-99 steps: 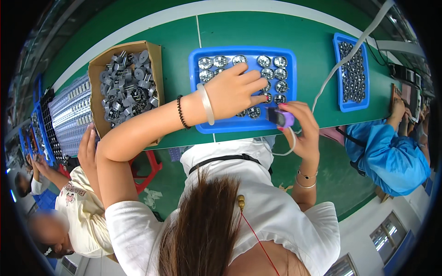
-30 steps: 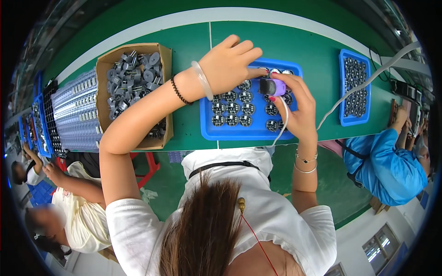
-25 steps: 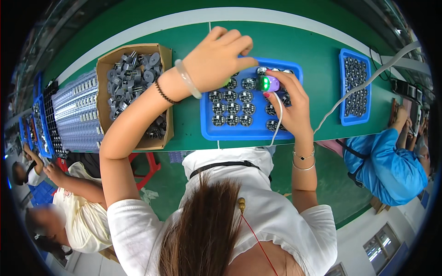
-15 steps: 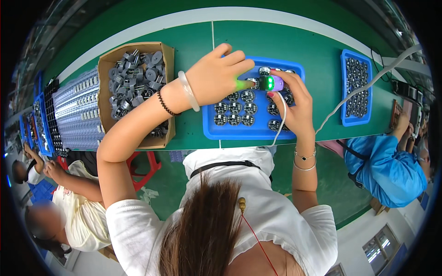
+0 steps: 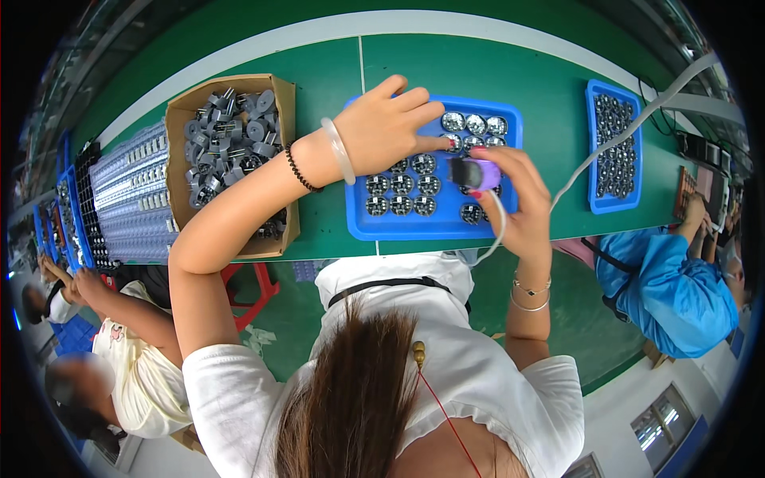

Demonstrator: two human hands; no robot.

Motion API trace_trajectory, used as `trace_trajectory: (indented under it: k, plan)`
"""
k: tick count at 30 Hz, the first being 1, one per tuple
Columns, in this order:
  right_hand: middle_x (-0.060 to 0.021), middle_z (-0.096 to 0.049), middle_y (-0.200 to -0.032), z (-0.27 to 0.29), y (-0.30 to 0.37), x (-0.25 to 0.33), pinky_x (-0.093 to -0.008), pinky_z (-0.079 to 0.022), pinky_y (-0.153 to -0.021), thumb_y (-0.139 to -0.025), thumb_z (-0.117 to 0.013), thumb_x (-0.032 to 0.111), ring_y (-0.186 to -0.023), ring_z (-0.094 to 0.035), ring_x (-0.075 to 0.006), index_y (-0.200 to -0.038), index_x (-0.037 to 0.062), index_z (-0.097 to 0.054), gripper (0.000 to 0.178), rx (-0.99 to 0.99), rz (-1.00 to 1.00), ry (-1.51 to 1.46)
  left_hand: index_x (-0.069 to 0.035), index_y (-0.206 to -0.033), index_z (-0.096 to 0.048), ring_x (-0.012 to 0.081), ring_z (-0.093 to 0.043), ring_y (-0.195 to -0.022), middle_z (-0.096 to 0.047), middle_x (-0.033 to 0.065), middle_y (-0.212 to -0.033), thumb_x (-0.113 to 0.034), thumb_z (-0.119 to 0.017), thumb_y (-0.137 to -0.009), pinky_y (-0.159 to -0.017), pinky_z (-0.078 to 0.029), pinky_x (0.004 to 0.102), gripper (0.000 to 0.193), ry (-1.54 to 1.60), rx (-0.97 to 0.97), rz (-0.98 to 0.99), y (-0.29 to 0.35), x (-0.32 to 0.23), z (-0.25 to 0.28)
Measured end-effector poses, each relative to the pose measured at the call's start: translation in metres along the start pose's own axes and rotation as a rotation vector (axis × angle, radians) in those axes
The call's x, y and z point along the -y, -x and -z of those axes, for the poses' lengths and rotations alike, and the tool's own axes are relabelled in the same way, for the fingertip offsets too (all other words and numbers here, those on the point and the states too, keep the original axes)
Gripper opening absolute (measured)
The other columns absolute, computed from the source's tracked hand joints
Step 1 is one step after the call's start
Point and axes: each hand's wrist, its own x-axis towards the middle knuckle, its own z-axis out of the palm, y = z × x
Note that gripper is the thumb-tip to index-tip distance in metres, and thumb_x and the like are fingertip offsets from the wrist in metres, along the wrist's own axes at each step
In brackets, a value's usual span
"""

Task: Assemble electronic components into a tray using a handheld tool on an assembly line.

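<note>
My left hand (image 5: pixel 384 131) reaches over the blue tray (image 5: pixel 355 231), its fingers apart and one stretched out. That fingertip touches or hovers just over a small round circuit board (image 5: pixel 452 143); I cannot tell which. My right hand (image 5: pixel 518 187) grips a purple-and-black handheld device (image 5: pixel 484 173) with a white cable, slightly blurred, above the tray's right half. No light shows on the device. Several similar round boards (image 5: pixel 402 185) lie in rows in the tray, some hidden under my hands and the device.
A cardboard box (image 5: pixel 291 191) of grey round parts with pins stands left of the tray. Beyond it are stacked grey trays (image 5: pixel 131 187). At right lies another blue tray (image 5: pixel 594 199) of small parts. A grey cable (image 5: pixel 613 142) crosses there. Co-workers sit on both sides.
The device has moved down and slightly right, away from my left fingertip, and its green light has gone out. Boards at the tray's upper right are now uncovered. My left hand barely moved.
</note>
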Motion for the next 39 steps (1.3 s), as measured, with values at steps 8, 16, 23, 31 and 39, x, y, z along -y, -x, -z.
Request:
trace_trajectory:
  k: [8,16,23,31,39]
  plan:
    - [-0.0146,-0.062,-0.111,-0.016,-0.002,-0.007,-0.0354,-0.046,-0.088,-0.079,-0.068,0.009,-0.101,-0.059,-0.0298,-0.114,0.0006,-0.060,0.037,0.014,-0.006,0.021,-0.023,-0.104,-0.068,0.0179,-0.051,-0.090,-0.052,0.0005,-0.095,-0.011,-0.053,-0.075,-0.087,-0.038,0.0348,0.035,0.077,0.050,0.089,0.009,0.004,0.029]
    - [-0.0140,-0.062,-0.110,-0.014,0.001,-0.010,-0.0347,-0.046,-0.088,-0.080,-0.069,0.011,-0.101,-0.059,-0.0281,-0.114,0.0003,-0.060,0.037,-0.019,-0.031,0.023,-0.027,-0.105,-0.069,0.0172,-0.051,-0.091,-0.052,-0.0001,-0.096,-0.015,-0.055,-0.075,-0.086,-0.038,0.0342,0.035,0.088,0.033,-0.009,0.018,-0.014,0.016]
    - [-0.0129,-0.062,-0.107,-0.001,0.017,-0.006,-0.0324,-0.048,-0.087,-0.075,-0.071,0.003,-0.100,-0.061,-0.0243,-0.113,0.0001,-0.061,0.039,-0.269,-0.091,-0.172,-0.026,-0.108,-0.069,0.0166,-0.051,-0.093,-0.051,0.0002,-0.096,-0.016,-0.055,-0.076,-0.087,-0.037,0.0340,0.036,0.062,0.062,-0.027,0.017,-0.014,0.010]
    - [-0.0158,-0.056,-0.114,-0.001,0.027,-0.010,-0.0348,-0.044,-0.094,-0.080,-0.067,0.000,-0.108,-0.058,-0.0252,-0.117,-0.0057,-0.054,0.040,-0.174,-0.062,-0.119,-0.022,-0.110,-0.067,0.0175,-0.053,-0.093,-0.054,-0.0002,-0.098,-0.012,-0.056,-0.075,-0.088,-0.038,0.0350,0.039,0.112,-0.015,-0.019,0.005,-0.016,0.027]
    - [-0.0138,-0.063,-0.105,-0.012,0.021,-0.008,-0.0319,-0.049,-0.085,-0.078,-0.072,0.007,-0.098,-0.062,-0.0244,-0.113,-0.0003,-0.061,0.038,-0.305,-0.092,-0.183,-0.023,-0.107,-0.069,0.0171,-0.053,-0.096,-0.055,0.0002,-0.100,-0.014,-0.059,-0.072,-0.089,-0.038,0.0359,0.037,0.070,-0.020,-0.019,0.011,-0.020,0.006]
